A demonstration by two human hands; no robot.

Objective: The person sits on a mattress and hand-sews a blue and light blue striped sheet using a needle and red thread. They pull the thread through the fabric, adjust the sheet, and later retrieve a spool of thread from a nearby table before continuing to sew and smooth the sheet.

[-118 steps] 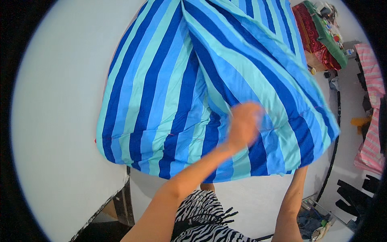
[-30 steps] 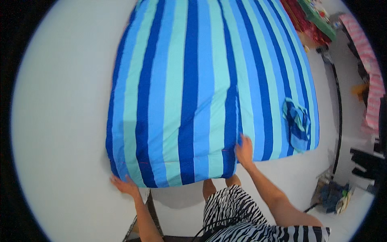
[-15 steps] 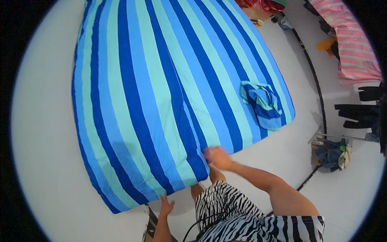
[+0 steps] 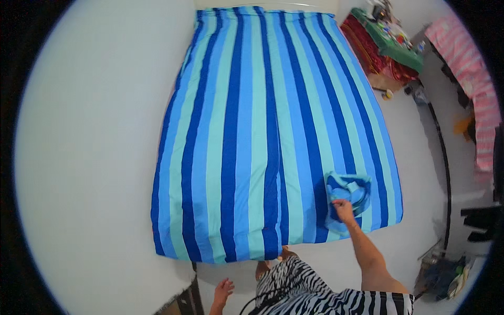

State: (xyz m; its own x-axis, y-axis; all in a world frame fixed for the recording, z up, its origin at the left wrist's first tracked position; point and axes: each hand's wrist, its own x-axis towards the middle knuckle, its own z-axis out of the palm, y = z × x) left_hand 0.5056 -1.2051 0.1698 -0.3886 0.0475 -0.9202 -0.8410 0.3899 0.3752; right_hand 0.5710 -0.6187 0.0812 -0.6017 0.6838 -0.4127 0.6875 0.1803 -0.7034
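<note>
1. Right hand (image 4: 344, 209) reaches out over the near-right part of a striped sheet (image 4: 252, 136); fingers curl down onto a crumpled bundle of cloth (image 4: 349, 193), same blue stripes. Looks like a light pinch on the bundle's near edge, but can't tell how firm the hold is.
2. Bundle sits on top of the sheet, mostly just beyond the fingertips, w/ a bit trailing back toward the wrist side.
3. Left hand (image 4: 222, 290) hangs low by the person's side, fingers spread loose, holding nothing. It's well apart from the sheet's near edge, which lies beyond the fingertips.
4. Sheet lies flat and spread over a bed, stripes running away from the person; near edge hangs just ahead of the person's zebra-print clothing (image 4: 315, 294).
5. Far to the right of the right-hand fingers: pink striped cloth (image 4: 480, 100). Far beyond them, a cluttered table (image 4: 391, 44).
</note>
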